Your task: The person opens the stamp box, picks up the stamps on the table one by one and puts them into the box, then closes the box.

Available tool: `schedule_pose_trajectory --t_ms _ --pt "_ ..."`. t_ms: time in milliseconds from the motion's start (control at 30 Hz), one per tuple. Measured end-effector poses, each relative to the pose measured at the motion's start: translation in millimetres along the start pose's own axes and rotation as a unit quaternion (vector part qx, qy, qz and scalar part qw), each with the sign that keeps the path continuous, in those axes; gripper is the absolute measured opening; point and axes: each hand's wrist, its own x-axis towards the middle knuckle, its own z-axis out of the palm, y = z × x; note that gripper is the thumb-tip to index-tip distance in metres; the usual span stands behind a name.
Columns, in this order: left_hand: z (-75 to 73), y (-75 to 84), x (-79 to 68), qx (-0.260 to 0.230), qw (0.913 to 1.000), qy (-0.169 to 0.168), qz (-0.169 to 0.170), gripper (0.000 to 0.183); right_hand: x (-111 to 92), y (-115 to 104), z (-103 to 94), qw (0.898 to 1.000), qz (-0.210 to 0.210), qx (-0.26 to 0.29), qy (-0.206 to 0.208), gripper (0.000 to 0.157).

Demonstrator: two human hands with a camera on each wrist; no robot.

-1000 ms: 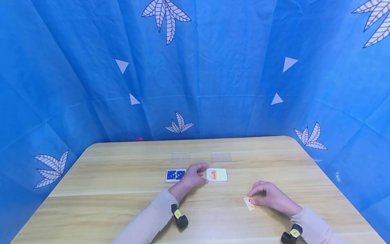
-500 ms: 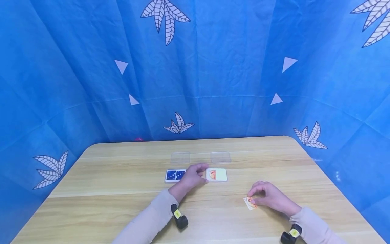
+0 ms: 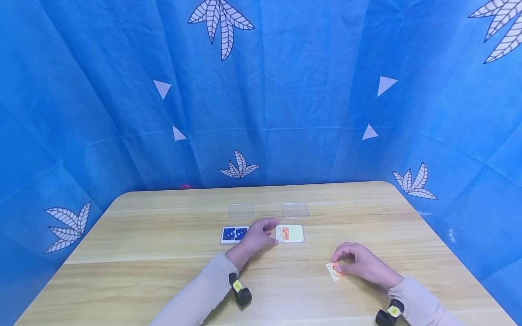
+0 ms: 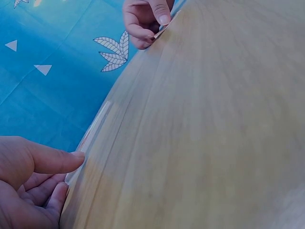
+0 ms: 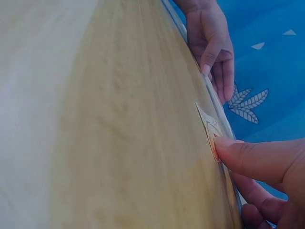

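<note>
My right hand (image 3: 363,265) pinches a small white card (image 3: 333,273) with an orange print between thumb and fingers, low over the table. In the right wrist view the card (image 5: 208,125) tilts up from the thumb. My left hand (image 3: 258,235) grips the left end of a shallow clear case (image 3: 297,233), its thumb at the near corner and a finger at the far one. Inside that case, a similar orange-printed card (image 3: 284,233) lies on the left, beside a pale yellow-green part. To the left, partly behind the hand, a second case (image 3: 222,235) holds dark blue cards (image 3: 229,234).
Two clear plastic lids (image 3: 241,211) lie flat behind the cases, one behind each. The wooden table (image 3: 142,267) reaches back to a blue curtain (image 3: 310,113) with leaf and triangle prints. A black camera sits on each wrist.
</note>
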Motion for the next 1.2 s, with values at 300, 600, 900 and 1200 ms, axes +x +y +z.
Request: schedule_pose_trajectory --t_ms 300,600,900,1200 --pt "-0.2 0.3 -0.7 0.001 1.0 -0.001 -0.001 0.06 -0.7 -1.6 -0.2 1.0 0.018 0.005 -0.01 0.013" --pt "-0.3 -0.8 0.2 0.007 0.9999 0.001 -0.008 0.06 0.0 -2.1 0.7 0.999 0.014 0.032 -0.014 0.019" --pt "-0.6 1.9 -1.8 0.006 1.0 0.002 -0.007 0.06 1.1 -0.8 1.4 0.999 -0.004 0.042 -0.01 0.011" --pt "-0.3 1.0 -0.6 0.002 1.0 0.001 -0.004 0.06 4.1 -2.0 0.6 0.997 0.007 0.074 0.004 0.013"
